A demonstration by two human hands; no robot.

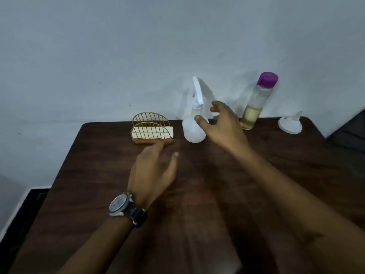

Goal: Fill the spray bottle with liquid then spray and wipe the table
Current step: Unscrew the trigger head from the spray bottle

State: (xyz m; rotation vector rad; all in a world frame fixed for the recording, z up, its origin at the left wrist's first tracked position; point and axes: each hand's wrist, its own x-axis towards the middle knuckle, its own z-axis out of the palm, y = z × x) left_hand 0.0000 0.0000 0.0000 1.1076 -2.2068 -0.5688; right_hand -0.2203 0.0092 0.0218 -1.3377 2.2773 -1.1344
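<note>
My right hand [223,125]: fingers spread, thumb at the translucent white plastic spray bottle [192,132], gripping nothing. My left hand [154,167]: fingers loose, over the dark wooden table [94,175], near the gold wire rack [151,125].

Rack [151,128] left, spray bottle [194,125] (centre), bottle [254,107], funnel [290,125] right.

Dimly lit, cool cast. Soft double shadows are thrown on the wall [118,56] behind the spray bottle [194,131]. Detail is smeared throughout; table [276,175] edges are bowed.
</note>
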